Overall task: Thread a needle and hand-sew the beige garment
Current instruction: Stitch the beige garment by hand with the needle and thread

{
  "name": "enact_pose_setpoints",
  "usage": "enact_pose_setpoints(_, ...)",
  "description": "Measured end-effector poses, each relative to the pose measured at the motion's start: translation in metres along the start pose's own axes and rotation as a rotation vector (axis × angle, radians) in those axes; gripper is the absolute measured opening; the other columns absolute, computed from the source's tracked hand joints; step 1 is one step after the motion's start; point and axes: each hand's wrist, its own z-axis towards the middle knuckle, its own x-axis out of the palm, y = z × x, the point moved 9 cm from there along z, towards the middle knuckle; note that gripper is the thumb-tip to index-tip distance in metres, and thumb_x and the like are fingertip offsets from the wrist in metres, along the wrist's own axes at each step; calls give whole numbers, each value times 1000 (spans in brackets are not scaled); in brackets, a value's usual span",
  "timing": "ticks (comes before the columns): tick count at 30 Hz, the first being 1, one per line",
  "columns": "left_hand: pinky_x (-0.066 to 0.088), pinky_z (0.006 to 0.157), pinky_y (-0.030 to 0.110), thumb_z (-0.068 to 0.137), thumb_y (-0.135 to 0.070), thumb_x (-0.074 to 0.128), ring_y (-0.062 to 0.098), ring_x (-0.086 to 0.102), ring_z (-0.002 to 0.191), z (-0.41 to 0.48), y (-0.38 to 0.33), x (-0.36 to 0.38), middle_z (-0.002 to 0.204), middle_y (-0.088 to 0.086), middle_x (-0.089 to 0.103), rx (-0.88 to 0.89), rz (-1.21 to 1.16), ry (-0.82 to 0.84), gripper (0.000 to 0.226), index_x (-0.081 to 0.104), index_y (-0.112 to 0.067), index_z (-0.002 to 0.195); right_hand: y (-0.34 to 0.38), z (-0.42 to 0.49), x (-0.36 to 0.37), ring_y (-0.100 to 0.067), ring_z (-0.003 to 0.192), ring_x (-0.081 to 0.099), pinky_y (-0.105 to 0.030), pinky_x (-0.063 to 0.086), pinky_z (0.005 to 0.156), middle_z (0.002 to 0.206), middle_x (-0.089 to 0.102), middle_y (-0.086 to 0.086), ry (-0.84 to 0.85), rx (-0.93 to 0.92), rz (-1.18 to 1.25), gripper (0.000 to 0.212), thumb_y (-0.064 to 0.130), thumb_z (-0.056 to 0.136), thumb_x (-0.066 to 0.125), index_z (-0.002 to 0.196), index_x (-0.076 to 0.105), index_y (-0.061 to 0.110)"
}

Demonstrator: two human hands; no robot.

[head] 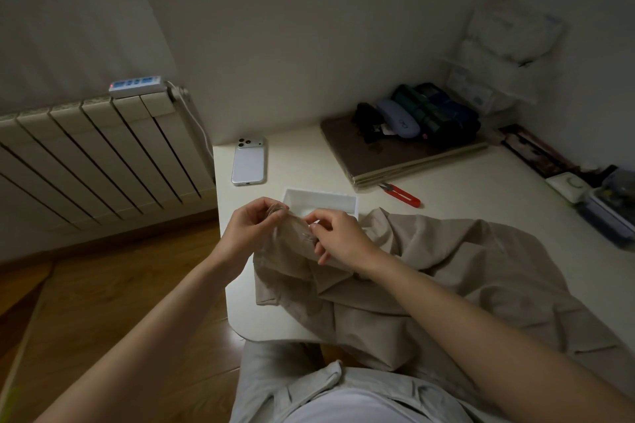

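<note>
Garment: the beige garment is lying crumpled over the lower right of the worktop, with one edge being lifted at mid-frame, above the worktop's near left corner.
Left hand: the left hand is pinching that raised edge between thumb and curled fingers, holding it taut.
Right hand: the right hand is closing its fingertips on a thin bright sliver at the cloth, seemingly the needle; the thread is too fine to make out.
Step in hand: I'd say threading is over and a stitch is being worked into the held edge.
Next move: it is probably calling for a steady pull through the fold, with the left hand keeping the cloth tight.
Close by: a white tray is sitting just behind the hands, and red snips are lying to its right.
Further out: a phone is resting near the worktop's far left edge, and a radiator is filling the left of the frame.
</note>
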Motion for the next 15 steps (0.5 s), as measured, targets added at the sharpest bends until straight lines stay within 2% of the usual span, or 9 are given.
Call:
enact_pose_setpoints(2, 48, 70, 30, 93, -19, 55, 15, 60, 77, 0, 1, 2, 75, -4, 64, -8, -36, 10, 13, 65, -10, 91, 0, -1, 1, -12, 57, 58, -21, 56, 55, 67, 56, -3, 15, 1, 17, 23, 6, 99, 43, 110, 63, 4)
enact_pose_setpoints(7, 47, 65, 27, 96, -19, 50, 15, 58, 72, -1, 4, 7, 75, 0, 60, -66, -120, 42, 14, 61, -11, 91, 0, 0, 1, -13, 61, 60, -30, 59, 67, 74, 57, -4, 7, -39, 44, 20, 3, 97, 44, 105, 63, 1)
enact_pose_setpoints(12, 47, 68, 30, 97, -20, 49, 17, 56, 75, -1, 6, 9, 81, 5, 58, -89, -145, 40, 14, 59, -13, 89, -2, -1, 1, -9, 60, 58, -17, 54, 64, 72, 57, 1, 2, -40, 92, 19, 0, 96, 45, 101, 63, 0)
enact_pose_setpoints(15, 45, 69, 28, 98, -18, 47, 16, 53, 75, 0, 6, 11, 80, 5, 57, -97, -179, 26, 15, 57, -12, 88, -2, 1, 2, -7, 63, 58, -22, 52, 72, 78, 59, 1, 10, -59, 66, 18, 1, 96, 45, 97, 63, 6)
